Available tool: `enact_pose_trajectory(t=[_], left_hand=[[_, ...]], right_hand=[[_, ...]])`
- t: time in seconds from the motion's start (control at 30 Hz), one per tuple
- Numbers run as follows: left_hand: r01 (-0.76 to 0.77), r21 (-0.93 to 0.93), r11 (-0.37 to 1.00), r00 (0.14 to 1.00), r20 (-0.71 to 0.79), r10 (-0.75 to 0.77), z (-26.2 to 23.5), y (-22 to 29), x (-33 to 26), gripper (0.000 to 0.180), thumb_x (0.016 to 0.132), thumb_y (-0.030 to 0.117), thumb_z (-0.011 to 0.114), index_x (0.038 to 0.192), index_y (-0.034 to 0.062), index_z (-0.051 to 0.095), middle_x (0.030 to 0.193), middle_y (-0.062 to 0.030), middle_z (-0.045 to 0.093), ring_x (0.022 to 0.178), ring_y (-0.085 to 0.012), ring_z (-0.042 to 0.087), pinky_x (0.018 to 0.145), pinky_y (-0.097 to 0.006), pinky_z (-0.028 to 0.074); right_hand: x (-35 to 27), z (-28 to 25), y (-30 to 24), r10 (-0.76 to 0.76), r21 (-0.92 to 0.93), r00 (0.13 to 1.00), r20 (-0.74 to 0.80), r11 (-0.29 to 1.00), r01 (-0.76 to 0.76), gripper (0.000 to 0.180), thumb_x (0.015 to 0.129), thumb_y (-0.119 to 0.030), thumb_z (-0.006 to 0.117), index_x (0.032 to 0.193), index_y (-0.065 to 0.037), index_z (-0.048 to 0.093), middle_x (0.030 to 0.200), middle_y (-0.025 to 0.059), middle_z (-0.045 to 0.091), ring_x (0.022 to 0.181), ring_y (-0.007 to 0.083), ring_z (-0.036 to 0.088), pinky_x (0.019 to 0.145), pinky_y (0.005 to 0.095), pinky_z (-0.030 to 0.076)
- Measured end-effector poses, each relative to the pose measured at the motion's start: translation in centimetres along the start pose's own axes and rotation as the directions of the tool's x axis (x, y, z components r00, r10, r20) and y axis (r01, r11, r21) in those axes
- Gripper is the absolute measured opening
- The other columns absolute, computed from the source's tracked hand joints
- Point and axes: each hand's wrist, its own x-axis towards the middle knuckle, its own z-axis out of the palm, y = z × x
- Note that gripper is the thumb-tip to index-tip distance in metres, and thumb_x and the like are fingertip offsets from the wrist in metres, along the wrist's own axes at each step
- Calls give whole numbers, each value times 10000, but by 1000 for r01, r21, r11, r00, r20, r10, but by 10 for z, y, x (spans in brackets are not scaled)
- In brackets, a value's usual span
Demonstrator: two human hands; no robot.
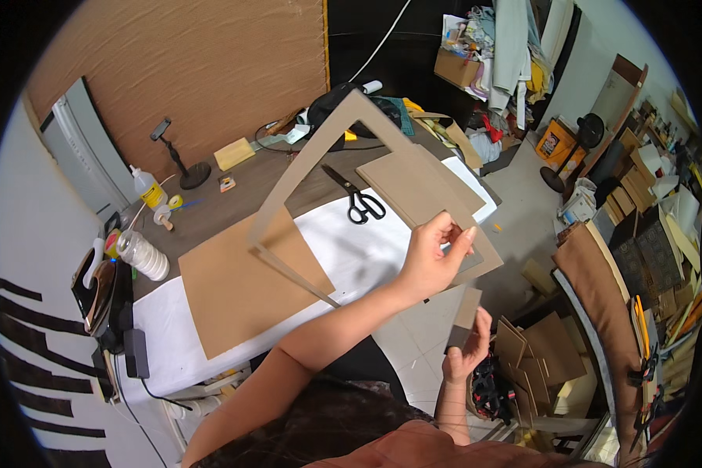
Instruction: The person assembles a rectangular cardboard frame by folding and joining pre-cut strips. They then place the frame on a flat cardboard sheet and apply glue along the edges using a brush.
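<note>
My left hand (435, 253) reaches across the table, its thumb and fingers pinched on the right side of a hollow cardboard frame (308, 160). The frame is tilted up above the table, and my forearm passes in front of its near part. Lower right, my right hand (469, 351) is closed round a small rectangular block (463, 318), tan with a dark grey part. Beneath the frame lie black-handled scissors (361, 206) and flat cardboard pieces (409, 178). A brown cardboard sheet (246, 292) rests on the white table cover (160, 343), left of my hands.
On the left stand a glue bottle (148, 187), a clear plastic bottle (144, 257) and a black stand (191, 173). A black bag (331, 109) lies at the back. Cardboard offcuts (542, 355) fill a container beside my right arm. A fan (589, 132) stands on the floor.
</note>
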Motion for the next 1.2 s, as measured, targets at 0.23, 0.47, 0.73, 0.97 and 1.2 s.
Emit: enact_pose_trajectory(t=[0.23,0.47,0.73,0.97,1.2], left_hand=[[-12,308,951,1000,16,7,-12,11,-3,91,927,50,630,892,-12,572,668,-78,624,587,-144,603,547,-300,462],[112,545,831,967,132,-217,-35,16,-30,83,862,16,605,825,-29,546,669,-206,625,622,-383,640,563,-436,476],[164,650,742,881,242,-407,-49,22,-59,106,755,-33,558,852,-11,594,706,-221,635,726,-427,638,648,-482,497],[37,665,746,987,91,-130,-85,56,-81,211,859,80,672,1041,-14,624,992,-209,654,959,-375,634,808,-443,505],[76,565,821,791,-536,295,-206,121,-46,240,983,78,596,1204,-16,584,1142,-126,642,1048,-241,625,954,-373,486]], right_hand=[[3,-7,4,106,178,982,-157,981,-78,881,774,-594,730,1340,42,504,1328,150,491,1192,258,505,1030,403,396],[49,-2,-4,43,164,998,50,985,-50,842,796,-623,700,1291,44,565,1328,190,547,1332,383,449,1123,534,314],[96,44,0,70,323,944,322,929,-179,864,756,-553,777,1311,70,555,1289,172,578,1216,275,557,1047,398,416],[85,52,5,219,514,959,183,810,-283,914,705,-462,865,1324,106,504,1277,181,602,1143,284,624,1011,384,476],[101,4,12,176,484,951,253,829,-282,939,742,-465,736,1451,48,395,1461,222,470,1365,401,450,1203,575,256]])
